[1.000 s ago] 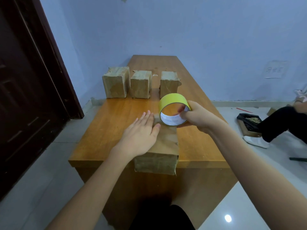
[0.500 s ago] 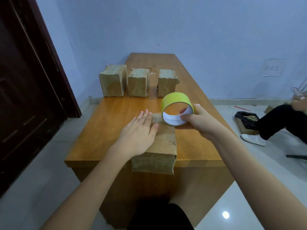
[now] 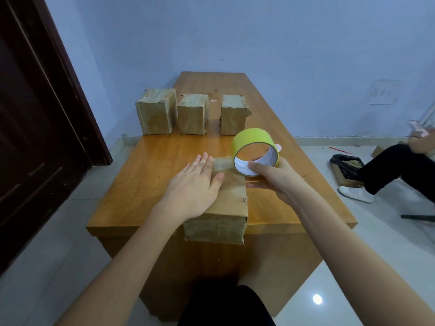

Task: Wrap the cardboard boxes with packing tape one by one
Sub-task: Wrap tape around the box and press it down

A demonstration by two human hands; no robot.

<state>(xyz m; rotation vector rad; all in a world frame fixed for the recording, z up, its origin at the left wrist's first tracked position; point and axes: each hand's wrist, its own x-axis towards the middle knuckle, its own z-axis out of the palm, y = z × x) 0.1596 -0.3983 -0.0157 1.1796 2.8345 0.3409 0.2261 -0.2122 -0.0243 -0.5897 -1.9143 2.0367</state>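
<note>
A cardboard box [image 3: 226, 208] lies at the near edge of the wooden table [image 3: 153, 175], its front face hanging slightly over the rim. My left hand [image 3: 195, 184] presses flat on the box's top, fingers straight. My right hand [image 3: 273, 177] grips a yellow roll of packing tape [image 3: 255, 147] at its lower rim, above the box's far right corner. A clear strip of tape [image 3: 222, 163] runs from the roll onto the box top. Three more cardboard boxes stand in a row farther back: left [image 3: 156, 111], middle [image 3: 193, 114], right [image 3: 233, 114].
A dark wooden door [image 3: 35, 125] fills the left side. At the right a seated person's leg [image 3: 386, 170] and white shoe [image 3: 355, 194] reach onto the tiled floor, beside a black-lined box [image 3: 344, 168]. The far half of the table lies behind the boxes.
My right hand has drawn the tape roll a little nearer and lower along the box. My left hand stays flat on the box top.
</note>
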